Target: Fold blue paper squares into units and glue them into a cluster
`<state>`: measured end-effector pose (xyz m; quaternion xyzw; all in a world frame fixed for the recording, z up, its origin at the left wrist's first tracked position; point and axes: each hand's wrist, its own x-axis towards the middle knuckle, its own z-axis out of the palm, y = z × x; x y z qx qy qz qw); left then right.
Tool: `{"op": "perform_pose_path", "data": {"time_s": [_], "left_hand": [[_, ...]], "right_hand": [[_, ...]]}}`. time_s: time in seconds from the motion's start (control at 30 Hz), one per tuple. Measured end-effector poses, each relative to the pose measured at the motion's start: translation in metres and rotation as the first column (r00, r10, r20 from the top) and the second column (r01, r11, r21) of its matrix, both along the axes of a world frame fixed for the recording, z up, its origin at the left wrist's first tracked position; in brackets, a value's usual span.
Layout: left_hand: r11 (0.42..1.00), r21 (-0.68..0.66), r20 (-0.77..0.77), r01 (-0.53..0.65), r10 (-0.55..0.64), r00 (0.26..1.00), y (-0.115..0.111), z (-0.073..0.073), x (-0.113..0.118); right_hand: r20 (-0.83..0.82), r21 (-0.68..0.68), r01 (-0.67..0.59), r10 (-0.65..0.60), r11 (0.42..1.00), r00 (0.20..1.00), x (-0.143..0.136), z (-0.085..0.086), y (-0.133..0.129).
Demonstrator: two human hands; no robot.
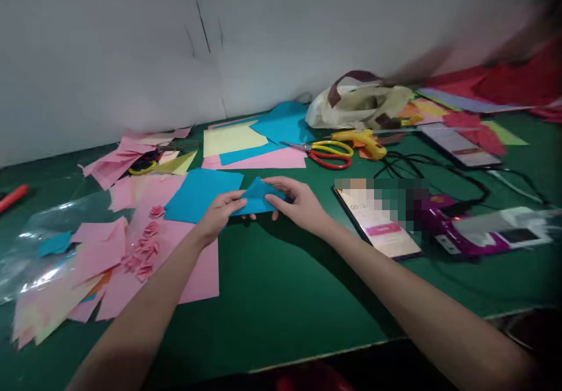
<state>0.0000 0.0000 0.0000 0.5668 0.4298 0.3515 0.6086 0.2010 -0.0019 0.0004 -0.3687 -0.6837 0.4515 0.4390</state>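
A folded piece of blue paper is held just above the green table between my two hands. My left hand pinches its left end, thumb on top and fingers underneath. On the right end, my right hand grips it the same way, its thumb lying over the paper. The paper has a raised, pointed fold near its middle. Beside my left hand lies a flat blue sheet, partly over a pink sheet. Several small pink paper roses sit on the pink paper to the left.
Red-and-yellow-handled scissors and a yellow glue gun lie behind my hands. A phone and a purple device with cables are on the right. A cloth bag stands at the wall; paper scraps and clear plastic lie left.
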Motion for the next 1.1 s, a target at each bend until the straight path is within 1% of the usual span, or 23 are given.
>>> {"op": "perform_pose_path", "data": {"time_s": [0.23,0.37,0.43,0.57,0.67,0.8,0.93,1.03,1.1], "left_hand": [[1.0,0.012,0.031,-0.009,0.009,0.999,0.0009,0.0021,-0.0028],[1.0,0.025,0.053,-0.003,0.002,0.999,0.002,0.0041,-0.0027],[0.999,0.034,0.062,-0.005,0.002,0.998,0.0022,0.0048,-0.0023],[0.999,0.053,0.068,-0.007,0.004,0.998,0.002,0.0053,-0.0017],[0.997,0.075,0.053,-0.007,0.003,0.999,0.0014,0.0051,-0.0011],[0.994,0.111,0.0,-0.011,0.011,1.0,0.0007,0.0044,0.0004],[0.99,0.135,-0.063,-0.045,0.054,0.997,-0.0001,0.0036,0.0018],[0.988,0.14,-0.095,-0.066,0.079,0.992,-0.0009,0.0034,0.002],[0.988,0.133,-0.102,-0.072,0.086,0.991,-0.0012,0.0034,0.0019]], "right_hand": [[-0.043,-0.075,-0.091,0.087,0.993,0.995,0.0016,-0.0017,0.0038],[-0.063,-0.071,-0.122,0.118,0.99,0.991,0.0022,-0.0016,0.0028],[-0.069,-0.038,-0.139,0.136,0.99,0.988,0.0026,-0.0017,0.0025],[-0.063,0.098,-0.148,0.155,0.984,0.986,0.0032,-0.0028,0.0035],[-0.024,0.174,-0.13,0.136,0.976,0.99,0.0036,-0.0032,0.0046],[0.036,0.219,-0.105,0.1,0.97,0.994,0.004,-0.0022,0.0043],[0.111,0.161,-0.046,0.028,0.986,0.993,0.0035,-0.0024,0.0028],[0.109,0.116,-0.031,0.018,0.993,0.994,0.0025,-0.0034,0.002],[0.09,0.082,-0.041,0.033,0.996,0.995,0.0021,-0.0034,0.0014]]}}
